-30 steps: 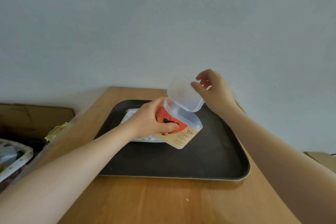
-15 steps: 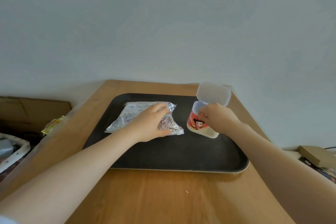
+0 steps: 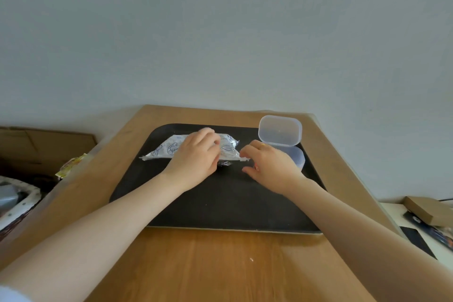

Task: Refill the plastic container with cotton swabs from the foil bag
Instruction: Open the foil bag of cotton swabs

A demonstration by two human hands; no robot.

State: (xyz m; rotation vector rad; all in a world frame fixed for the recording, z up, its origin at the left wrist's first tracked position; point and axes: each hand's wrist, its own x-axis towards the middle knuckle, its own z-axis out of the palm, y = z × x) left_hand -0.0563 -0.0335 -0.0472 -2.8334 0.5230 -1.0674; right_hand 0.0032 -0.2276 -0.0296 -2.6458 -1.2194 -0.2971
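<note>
wooden table (image 3: 208,265): we list a brown top with visible grain, set against a pale wall. directly on it we count one black tray (image 3: 232,203), rectangular with rounded corners and a low rim, taking up most of the far half of the top, its far edge near the wall. a bare strip of wood runs to the left of the tray and another to the right of it. nearer to us than the tray we note one tiny white speck (image 3: 251,259) on the bare wood.
</note>
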